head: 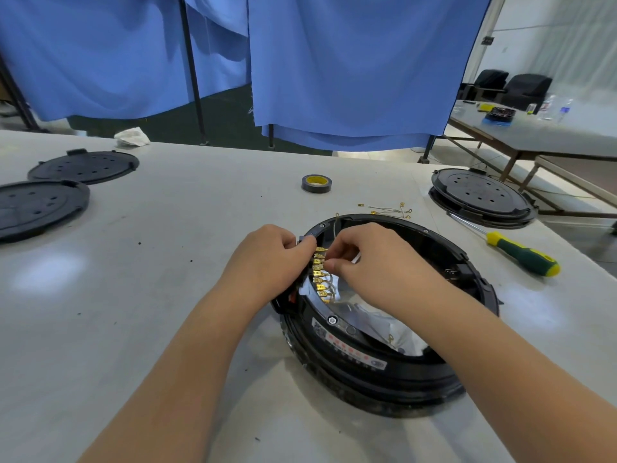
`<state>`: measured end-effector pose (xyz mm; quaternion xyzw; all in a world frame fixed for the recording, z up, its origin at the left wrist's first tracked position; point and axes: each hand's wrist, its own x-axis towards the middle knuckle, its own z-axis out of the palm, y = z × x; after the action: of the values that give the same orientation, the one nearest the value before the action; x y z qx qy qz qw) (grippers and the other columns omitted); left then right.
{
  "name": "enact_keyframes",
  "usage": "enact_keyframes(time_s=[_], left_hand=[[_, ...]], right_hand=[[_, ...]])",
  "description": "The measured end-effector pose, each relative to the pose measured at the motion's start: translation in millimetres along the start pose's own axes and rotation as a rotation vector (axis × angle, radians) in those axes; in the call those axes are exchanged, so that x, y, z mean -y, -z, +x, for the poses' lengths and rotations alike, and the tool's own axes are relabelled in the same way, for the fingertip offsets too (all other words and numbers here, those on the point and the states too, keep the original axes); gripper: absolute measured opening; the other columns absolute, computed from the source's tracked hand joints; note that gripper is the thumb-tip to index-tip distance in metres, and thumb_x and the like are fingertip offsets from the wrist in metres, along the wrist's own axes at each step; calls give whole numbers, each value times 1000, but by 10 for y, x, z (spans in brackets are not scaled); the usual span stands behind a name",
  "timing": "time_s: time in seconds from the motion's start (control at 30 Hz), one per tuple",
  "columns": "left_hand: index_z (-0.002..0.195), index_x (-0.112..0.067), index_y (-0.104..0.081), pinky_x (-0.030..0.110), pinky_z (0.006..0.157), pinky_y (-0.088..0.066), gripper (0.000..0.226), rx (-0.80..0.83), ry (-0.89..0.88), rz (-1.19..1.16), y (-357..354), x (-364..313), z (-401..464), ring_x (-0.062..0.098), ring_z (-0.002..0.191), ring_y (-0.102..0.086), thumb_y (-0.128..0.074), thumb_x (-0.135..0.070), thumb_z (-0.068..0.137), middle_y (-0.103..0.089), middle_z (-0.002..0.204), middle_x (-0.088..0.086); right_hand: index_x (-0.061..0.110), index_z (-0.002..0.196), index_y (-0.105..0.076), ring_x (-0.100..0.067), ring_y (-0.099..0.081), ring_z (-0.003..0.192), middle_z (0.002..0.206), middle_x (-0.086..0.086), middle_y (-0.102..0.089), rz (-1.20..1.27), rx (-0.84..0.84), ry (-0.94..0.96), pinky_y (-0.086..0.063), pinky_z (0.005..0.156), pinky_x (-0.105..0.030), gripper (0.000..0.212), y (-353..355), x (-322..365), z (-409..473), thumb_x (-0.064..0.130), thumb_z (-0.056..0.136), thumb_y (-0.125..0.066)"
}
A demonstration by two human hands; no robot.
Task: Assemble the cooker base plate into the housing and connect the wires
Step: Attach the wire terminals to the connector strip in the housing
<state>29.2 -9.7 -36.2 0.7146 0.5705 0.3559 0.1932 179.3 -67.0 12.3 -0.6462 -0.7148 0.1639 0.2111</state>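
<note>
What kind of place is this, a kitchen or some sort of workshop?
Most likely an assembly workshop, not a kitchen: an open cooker housing with wire terminals lies on a plain worktable, with a screwdriver and spare base plates nearby.

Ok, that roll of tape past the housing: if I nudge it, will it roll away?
Probably not: the roll of tape lies flat on the table, so it should slide rather than roll. It looks small and likely light. Tipped onto its edge, it could roll.

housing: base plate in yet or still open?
Still open. The housing shows its inside, wires and brass terminals; both hands work there. Loose base plates lie apart on the table.
</note>
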Motion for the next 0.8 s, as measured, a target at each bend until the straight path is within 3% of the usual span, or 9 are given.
enact_keyframes(time_s=[0.47, 0.8], left_hand=[[46, -17, -26, 27, 46, -22, 53, -11, -2, 9, -7, -30, -1, 14, 40, -25, -56, -38, 84, -23, 39, -2], [42, -16, -22, 26, 45, -20, 60, -53, -14, 94, 14, -67, -46, 17, 37, -28, -56, -41, 86, -23, 34, 0]], right_hand=[[26, 82, -64, -7, -54, 73, 81, 11, -63, -41, -71, 24, -42, 64, -24, 8, -43, 3, -19, 32, 87, -66], [26, 86, -64, -13, -58, 87, 92, 8, -65, -124, -103, 23, -47, 76, -30, 8, -82, 43, -34, 32, 90, -61]])
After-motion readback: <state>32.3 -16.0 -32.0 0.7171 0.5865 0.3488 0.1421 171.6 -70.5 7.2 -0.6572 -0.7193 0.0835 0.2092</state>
